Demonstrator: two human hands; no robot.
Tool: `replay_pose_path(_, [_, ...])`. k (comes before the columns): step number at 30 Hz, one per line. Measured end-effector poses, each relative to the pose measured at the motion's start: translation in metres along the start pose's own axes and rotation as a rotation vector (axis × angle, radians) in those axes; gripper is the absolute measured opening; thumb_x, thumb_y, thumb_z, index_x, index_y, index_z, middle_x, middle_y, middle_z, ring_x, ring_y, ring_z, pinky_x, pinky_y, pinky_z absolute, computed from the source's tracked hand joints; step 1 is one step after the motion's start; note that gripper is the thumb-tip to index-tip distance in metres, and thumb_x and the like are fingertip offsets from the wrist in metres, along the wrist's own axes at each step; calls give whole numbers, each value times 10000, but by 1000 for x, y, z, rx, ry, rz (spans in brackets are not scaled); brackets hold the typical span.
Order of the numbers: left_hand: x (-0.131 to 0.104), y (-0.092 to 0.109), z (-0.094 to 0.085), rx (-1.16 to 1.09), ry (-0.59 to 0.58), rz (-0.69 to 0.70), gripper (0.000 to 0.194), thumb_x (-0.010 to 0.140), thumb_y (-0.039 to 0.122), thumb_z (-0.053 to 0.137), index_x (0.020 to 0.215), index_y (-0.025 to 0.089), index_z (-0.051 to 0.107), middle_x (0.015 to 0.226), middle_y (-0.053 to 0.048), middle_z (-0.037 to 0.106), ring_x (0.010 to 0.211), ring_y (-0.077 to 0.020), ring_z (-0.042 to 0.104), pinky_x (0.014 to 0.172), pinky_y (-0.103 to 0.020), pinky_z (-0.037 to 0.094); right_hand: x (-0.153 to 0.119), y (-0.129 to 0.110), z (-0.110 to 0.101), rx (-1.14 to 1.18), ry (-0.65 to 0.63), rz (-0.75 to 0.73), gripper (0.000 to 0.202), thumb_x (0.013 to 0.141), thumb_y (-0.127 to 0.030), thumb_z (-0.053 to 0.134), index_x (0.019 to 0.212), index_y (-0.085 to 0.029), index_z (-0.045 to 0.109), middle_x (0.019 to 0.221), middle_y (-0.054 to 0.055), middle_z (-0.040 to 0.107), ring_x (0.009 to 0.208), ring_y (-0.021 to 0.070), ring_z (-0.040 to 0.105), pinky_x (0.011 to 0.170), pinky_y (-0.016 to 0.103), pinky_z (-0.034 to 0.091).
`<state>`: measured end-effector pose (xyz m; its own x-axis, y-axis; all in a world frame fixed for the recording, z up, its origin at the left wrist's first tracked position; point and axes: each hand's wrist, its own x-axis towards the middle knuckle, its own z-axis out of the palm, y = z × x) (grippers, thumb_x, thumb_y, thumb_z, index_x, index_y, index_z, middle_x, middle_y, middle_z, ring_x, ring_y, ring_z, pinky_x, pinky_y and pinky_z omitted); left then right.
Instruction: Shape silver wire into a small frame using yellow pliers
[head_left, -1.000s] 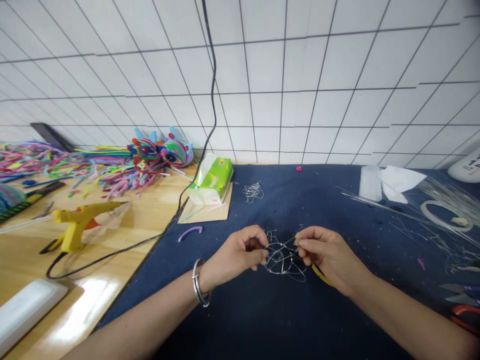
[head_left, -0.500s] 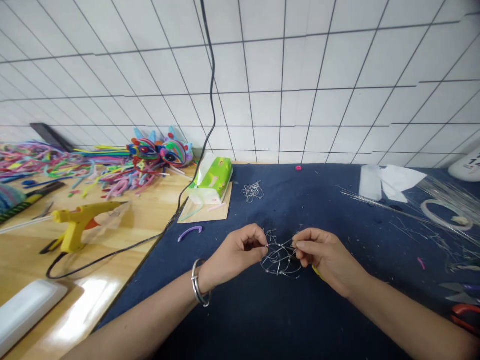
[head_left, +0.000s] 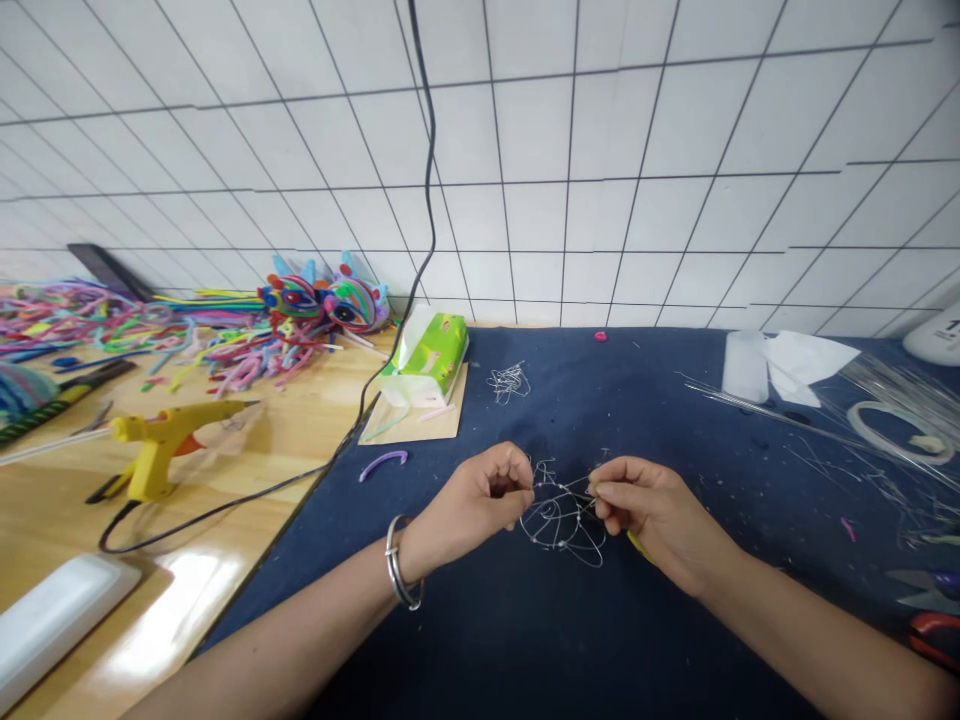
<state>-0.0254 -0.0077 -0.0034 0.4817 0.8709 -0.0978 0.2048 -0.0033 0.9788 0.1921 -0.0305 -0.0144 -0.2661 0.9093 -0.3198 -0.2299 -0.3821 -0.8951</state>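
Blue cloth (head_left: 480, 640) on a wooden counter (head_left: 300, 420) — left grip (head_left: 480, 500) and right grip (head_left: 652, 510) both pinched closed on a wire frame (head_left: 559, 517).

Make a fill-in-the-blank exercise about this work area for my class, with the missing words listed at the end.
1. The left hand and right hand hold the wire frame over a cloth coloured ____.
2. The silver bracelet circles the ____ wrist.
3. The glue gun on the wooden surface has a body coloured ____.
4. The tissue pack is white and ____.

Missing words: dark blue; left; yellow; green.
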Motion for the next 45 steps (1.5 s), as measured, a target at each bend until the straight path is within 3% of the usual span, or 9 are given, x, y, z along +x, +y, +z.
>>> replay_pose_path(8, [-1,-1,2,98,51,-27,123,763,202,541,870,143,556,616,32,498,520,-69,465,499,-200,393,0,-3,1,11,5,9,124,716,-248,648,815,-176,623,689,15,584,611,97,517,561,231,407])
replay_pose_path(21, [-1,0,-1,198,98,97,41,765,150,531,787,138,564,739,-3,549,673,-97,486,621,-221,403,-2,-2,4,-80,14,-5,119,715,-255,645,810,-185,627,747,19,595,706,120,542,613,245,423])
replay_pose_path(29, [-1,-2,2,188,127,107,39,779,167,529,796,142,554,711,8,530,642,-88,476,599,-212,396,-7,-7,9,-156,-46,18,142,722,-299,640,815,-193,626,861,47,635,766,143,560,618,260,450])
replay_pose_path(37, [-3,-3,4,278,156,154,35,766,154,532,782,150,563,712,5,537,640,-93,491,594,-215,402,-9,-6,13,-51,-137,75,147,705,-282,657,795,-182,600,839,58,653,684,127,565,547,244,439])
replay_pose_path(45, [-2,-3,3,286,159,137,42,782,174,520,803,152,548,723,-1,538,650,-98,488,610,-226,406,-7,-3,8,-85,-91,49,155,722,-295,639,826,-182,615,793,49,646,674,123,562,566,246,417])
